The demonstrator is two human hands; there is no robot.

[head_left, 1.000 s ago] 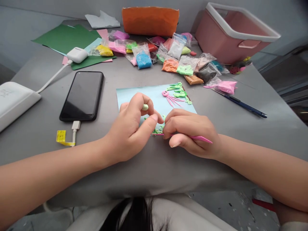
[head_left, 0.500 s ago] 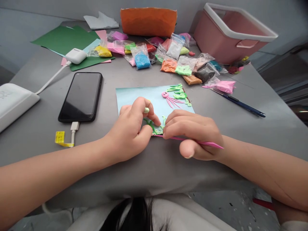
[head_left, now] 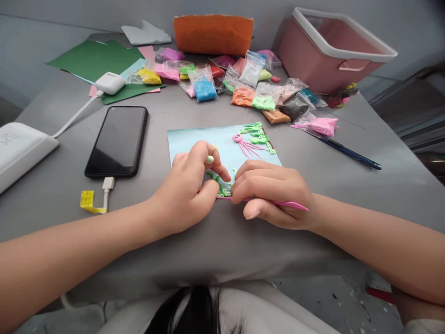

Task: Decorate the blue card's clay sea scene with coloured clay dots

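Observation:
A light blue card (head_left: 184, 139) lies on the table, bearing a pink clay octopus (head_left: 238, 138) and green clay seaweed (head_left: 259, 138) at its right side. More green clay weed and small rings (head_left: 225, 190) sit at its near edge. My left hand (head_left: 189, 192) rests over the card's left part, a piece of pale green clay (head_left: 209, 159) held in its curled fingers. With fingers bent, my right hand (head_left: 274, 192) holds a thin pink modelling tool (head_left: 290, 204). The tool lies nearly level, its tip by the rings at the near edge, close to my left thumb.
A black phone (head_left: 116, 141) on a cable lies to the left, by a white charger (head_left: 24, 150). Bags of coloured clay (head_left: 205, 88) spread across the back, before an orange box (head_left: 213, 35) and a pink bin (head_left: 313, 60). A dark blue pen-like knife (head_left: 347, 150) lies right.
My right hand has shifted slightly left with the pink tool, and its thumb has drawn in nearer the tool. The left hand stays almost in place.

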